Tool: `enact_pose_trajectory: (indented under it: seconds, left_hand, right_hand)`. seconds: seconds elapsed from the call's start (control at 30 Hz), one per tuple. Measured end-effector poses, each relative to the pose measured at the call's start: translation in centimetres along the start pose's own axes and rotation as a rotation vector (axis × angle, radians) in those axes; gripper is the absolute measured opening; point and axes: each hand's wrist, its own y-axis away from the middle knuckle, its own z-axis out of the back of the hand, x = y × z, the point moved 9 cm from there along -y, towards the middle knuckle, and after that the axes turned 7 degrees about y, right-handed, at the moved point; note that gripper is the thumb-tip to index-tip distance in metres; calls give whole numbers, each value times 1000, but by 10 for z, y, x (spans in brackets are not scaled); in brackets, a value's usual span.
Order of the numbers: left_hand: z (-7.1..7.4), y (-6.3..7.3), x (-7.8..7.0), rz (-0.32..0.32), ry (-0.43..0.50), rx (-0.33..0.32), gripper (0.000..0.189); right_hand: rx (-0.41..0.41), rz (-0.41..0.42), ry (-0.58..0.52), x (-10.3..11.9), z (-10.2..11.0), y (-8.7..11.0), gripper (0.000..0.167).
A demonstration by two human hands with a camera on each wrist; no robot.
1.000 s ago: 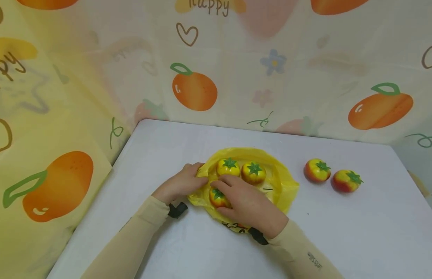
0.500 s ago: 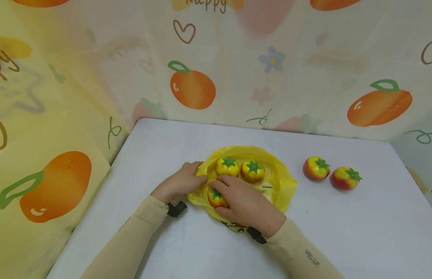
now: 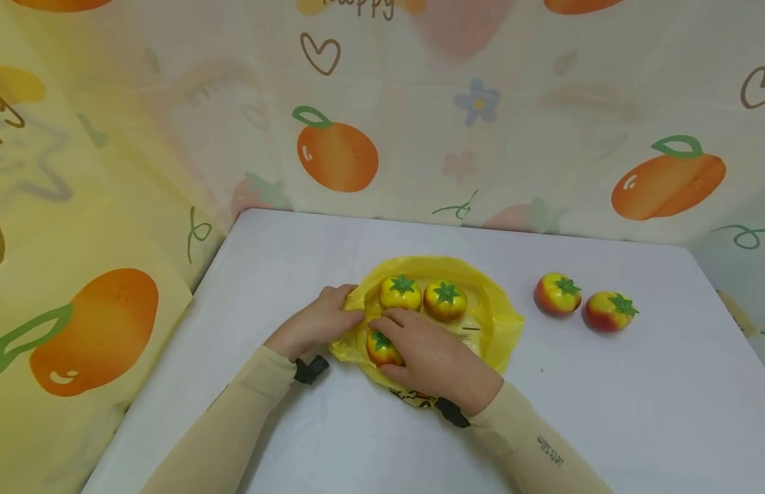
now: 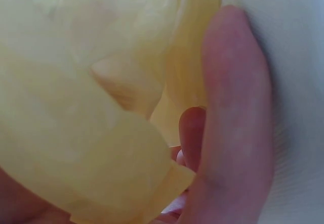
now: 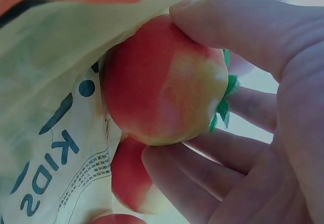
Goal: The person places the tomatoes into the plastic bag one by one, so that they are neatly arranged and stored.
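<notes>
A yellow plastic bag (image 3: 508, 336) lies on the table with its mouth spread open upward. My left hand (image 3: 317, 321) holds its left rim; the left wrist view shows thin yellow plastic (image 4: 96, 148) between thumb and fingers. Inside the bag, my right hand (image 3: 440, 357) grips a red-yellow tomato (image 3: 382, 348) with a green star-shaped calyx. Up close in the right wrist view, thumb and fingers curl round that tomato (image 5: 162, 82), its red side against the bag wall. Two more tomatoes, one left (image 3: 400, 295) and one right (image 3: 445, 302), sit farther back in the bag.
To the right of the bag, two loose tomatoes, a nearer-to-bag one (image 3: 558, 295) and another (image 3: 609, 311), rest side by side on the white table (image 3: 573, 425). A fruit-printed curtain (image 3: 407, 158) hangs behind the table and along its left side.
Both hands keep their holds on the bag and the tomato. The head view has shifted slightly, so everything appears a little farther left and higher.
</notes>
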Motion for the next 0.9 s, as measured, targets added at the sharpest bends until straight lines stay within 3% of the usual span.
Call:
enact_pose_trajectory:
  seconds: [0.27, 0.47, 0.73, 0.9]
  left_hand:
    - [-2, -1, -4, -6, -22, -7, 68]
    - [-2, -1, 2, 23, -9, 1, 70]
    - [4, -3, 4, 17, -22, 4, 71]
    - [-2, -5, 4, 14, -2, 18, 70]
  right_hand:
    - [26, -51, -28, -10, 4, 6, 69]
    - [12, -116, -64, -28, 22, 19, 70]
    - [-86, -257, -82, -83, 59, 61, 67]
    - [-126, -358, -93, -124, 77, 86, 65]
